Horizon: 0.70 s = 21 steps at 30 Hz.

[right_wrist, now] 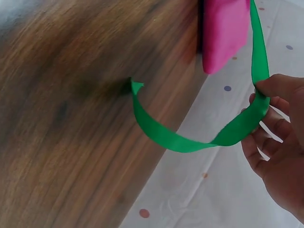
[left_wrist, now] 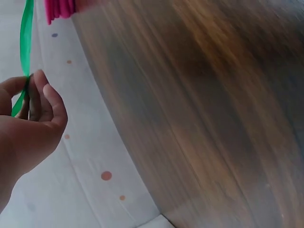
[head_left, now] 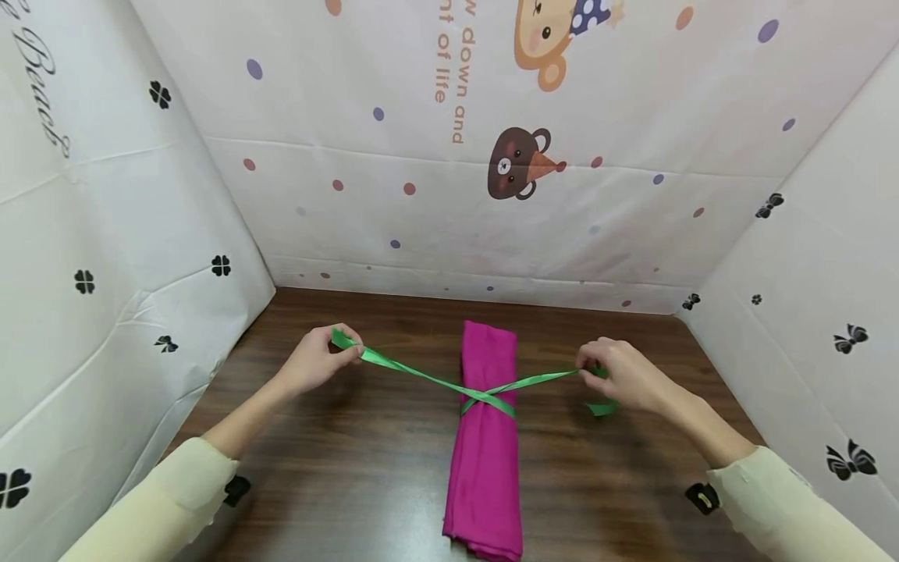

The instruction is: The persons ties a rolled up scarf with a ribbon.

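A folded magenta cloth [head_left: 486, 437] lies lengthwise on the dark wooden table [head_left: 351, 468]. A green ribbon [head_left: 485, 394] is crossed over its middle, both ends pulled out taut. My left hand [head_left: 319, 361] pinches the left end of the ribbon [left_wrist: 23, 52] above the table to the cloth's left. My right hand [head_left: 625, 375] pinches the right end of the ribbon [right_wrist: 256, 71] to the cloth's right, and its loose tail [right_wrist: 161, 133] curls down toward the table. An edge of the cloth [right_wrist: 223, 33] shows in the right wrist view.
White printed sheets wall in the table: the left wall [head_left: 105, 257], the back wall [head_left: 492, 156] with bear drawings, and the right wall [head_left: 822, 297]. Cream sleeves [head_left: 161, 507] cover both forearms.
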### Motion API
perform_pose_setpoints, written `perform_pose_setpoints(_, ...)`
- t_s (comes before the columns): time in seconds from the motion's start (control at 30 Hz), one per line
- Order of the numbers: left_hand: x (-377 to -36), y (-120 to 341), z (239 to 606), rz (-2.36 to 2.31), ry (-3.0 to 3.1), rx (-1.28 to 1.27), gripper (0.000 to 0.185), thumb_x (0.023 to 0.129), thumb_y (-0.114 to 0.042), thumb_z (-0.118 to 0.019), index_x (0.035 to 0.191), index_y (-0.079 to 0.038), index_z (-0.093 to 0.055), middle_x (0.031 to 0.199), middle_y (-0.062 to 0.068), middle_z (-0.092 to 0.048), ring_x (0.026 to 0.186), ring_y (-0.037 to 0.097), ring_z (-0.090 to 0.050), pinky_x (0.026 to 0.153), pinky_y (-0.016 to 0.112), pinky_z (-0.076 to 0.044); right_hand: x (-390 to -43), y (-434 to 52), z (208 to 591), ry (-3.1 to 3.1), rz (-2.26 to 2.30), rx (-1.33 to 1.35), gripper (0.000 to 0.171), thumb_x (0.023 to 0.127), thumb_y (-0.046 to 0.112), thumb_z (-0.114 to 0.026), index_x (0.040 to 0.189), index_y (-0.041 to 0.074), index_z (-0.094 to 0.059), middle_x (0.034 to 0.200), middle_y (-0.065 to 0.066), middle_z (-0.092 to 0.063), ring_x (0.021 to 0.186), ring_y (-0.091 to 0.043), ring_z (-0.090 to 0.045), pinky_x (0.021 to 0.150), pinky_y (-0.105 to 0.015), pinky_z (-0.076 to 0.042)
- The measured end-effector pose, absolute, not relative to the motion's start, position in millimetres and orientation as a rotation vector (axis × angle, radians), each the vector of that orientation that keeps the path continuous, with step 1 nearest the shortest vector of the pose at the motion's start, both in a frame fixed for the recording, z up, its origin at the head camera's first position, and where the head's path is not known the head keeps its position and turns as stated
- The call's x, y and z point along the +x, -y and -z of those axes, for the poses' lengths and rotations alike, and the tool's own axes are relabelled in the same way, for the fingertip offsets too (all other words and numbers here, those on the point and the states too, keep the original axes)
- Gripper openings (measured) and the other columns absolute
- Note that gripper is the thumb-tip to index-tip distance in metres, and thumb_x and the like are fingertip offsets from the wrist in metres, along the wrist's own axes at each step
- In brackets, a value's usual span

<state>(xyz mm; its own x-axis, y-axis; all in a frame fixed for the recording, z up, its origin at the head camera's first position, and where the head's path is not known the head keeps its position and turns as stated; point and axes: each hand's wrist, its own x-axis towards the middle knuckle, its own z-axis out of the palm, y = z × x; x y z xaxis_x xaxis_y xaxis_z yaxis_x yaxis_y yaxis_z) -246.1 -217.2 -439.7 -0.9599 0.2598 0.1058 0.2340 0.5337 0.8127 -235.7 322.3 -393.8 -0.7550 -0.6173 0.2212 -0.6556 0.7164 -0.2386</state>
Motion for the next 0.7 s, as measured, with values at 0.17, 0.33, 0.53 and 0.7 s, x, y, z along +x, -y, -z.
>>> perform_pose_setpoints(0.17, -248.6, 221.1, 443.5, -1.289, -2.813, 0.506, 0.005, 0.102, -0.016, -0.073, 0.104, -0.011, -0.073, 0.087, 0.009, -0.075, 0.063, 0.022, -0.057, 0.057, 0.027, -0.042, -234.8, -328.1, 399.4, 2.78, -0.469, 1.049, 0.017, 0.09, 0.002, -0.08, 0.092, 0.016, -0.07, 0.085, 0.014, -0.058, 0.076, -0.017, -0.059, 0.064, -0.029, -0.049)
perform_pose_setpoints(0.33, -250.0, 224.1, 447.9, -1.145, -2.886, 0.55, 0.003, 0.1, -0.015, -0.076, 0.099, -0.014, -0.072, 0.08, -0.001, -0.068, 0.062, 0.014, -0.049, 0.057, 0.027, -0.043, -232.8, -331.5, 404.1, 2.82, -0.493, 1.032, 0.018, 0.091, 0.002, -0.08, 0.093, 0.017, -0.07, 0.084, 0.015, -0.056, 0.075, -0.008, -0.054, 0.063, -0.027, -0.047)
perform_pose_setpoints(0.53, -249.8, 227.5, 453.8, -1.042, -2.922, 0.625, 0.006, 0.1, -0.012, -0.075, 0.096, -0.015, -0.071, 0.088, 0.0, -0.07, 0.071, 0.019, -0.056, 0.065, 0.031, -0.048, -230.8, -334.7, 411.3, 2.828, -0.496, 1.023, 0.022, 0.091, 0.0, -0.079, 0.09, 0.019, -0.067, 0.081, 0.016, -0.054, 0.073, -0.005, -0.051, 0.062, -0.026, -0.045)
perform_pose_setpoints(0.7, -249.8, 231.2, 456.7, -0.915, -2.952, 0.674, 0.009, 0.1, -0.011, -0.076, 0.095, -0.017, -0.071, 0.09, -0.002, -0.072, 0.079, 0.017, -0.062, 0.074, 0.037, -0.053, -229.2, -338.6, 416.1, 2.808, -0.507, 1.044, 0.02, 0.09, 0.0, -0.079, 0.09, 0.016, -0.068, 0.082, 0.015, -0.054, 0.073, -0.008, -0.053, 0.062, -0.027, -0.046)
